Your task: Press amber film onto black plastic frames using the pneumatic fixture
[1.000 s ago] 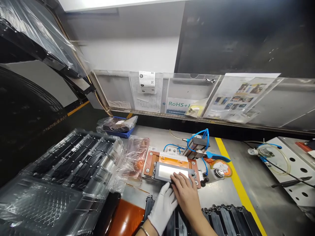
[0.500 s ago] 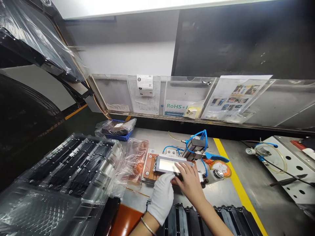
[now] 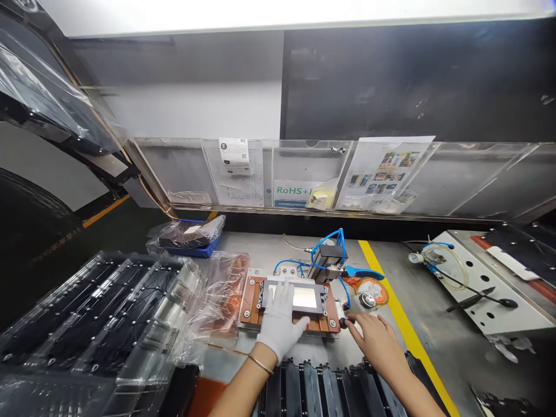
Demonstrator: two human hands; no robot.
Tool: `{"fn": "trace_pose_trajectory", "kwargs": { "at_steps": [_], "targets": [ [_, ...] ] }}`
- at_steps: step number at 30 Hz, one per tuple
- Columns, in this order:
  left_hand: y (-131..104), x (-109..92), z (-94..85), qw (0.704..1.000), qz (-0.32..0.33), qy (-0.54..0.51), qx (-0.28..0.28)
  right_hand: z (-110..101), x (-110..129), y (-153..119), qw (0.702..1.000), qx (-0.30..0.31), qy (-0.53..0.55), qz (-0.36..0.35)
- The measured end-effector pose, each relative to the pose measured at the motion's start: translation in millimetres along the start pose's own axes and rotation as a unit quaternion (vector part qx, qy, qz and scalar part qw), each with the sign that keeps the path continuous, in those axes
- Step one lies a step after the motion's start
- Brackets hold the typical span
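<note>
Behind, "RoHS+" sheet [image 3: 290, 196]; left hand [image 3: 278, 324] on panel [image 3: 305, 298].

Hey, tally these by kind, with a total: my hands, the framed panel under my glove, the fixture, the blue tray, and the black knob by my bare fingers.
Hands, left and right: 2
Panel: 1
Fixture: 1
Blue tray: 1
Black knob: 1
Total: 6
</note>
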State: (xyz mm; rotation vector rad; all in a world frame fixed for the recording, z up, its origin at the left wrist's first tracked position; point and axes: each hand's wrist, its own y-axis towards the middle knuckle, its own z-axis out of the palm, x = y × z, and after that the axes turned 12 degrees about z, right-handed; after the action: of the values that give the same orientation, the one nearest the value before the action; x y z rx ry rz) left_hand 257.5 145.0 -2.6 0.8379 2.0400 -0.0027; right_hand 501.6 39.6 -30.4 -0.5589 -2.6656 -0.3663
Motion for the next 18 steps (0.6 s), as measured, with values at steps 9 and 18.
{"fn": "trace_pose_trajectory", "kwargs": {
  "at_steps": [9, 18],
  "targets": [
    [-6, 43, -71.2, 0.966, -0.25, 0.065, 0.027, 22, 30, 11, 0.945, 0.15, 0.231, 0.175],
    [-18, 26, -43.9, 0.934, -0.347, -0.079, 0.022, 43, 53, -12, 0.797, 0.203, 0.459, 0.335]
  ]
}}
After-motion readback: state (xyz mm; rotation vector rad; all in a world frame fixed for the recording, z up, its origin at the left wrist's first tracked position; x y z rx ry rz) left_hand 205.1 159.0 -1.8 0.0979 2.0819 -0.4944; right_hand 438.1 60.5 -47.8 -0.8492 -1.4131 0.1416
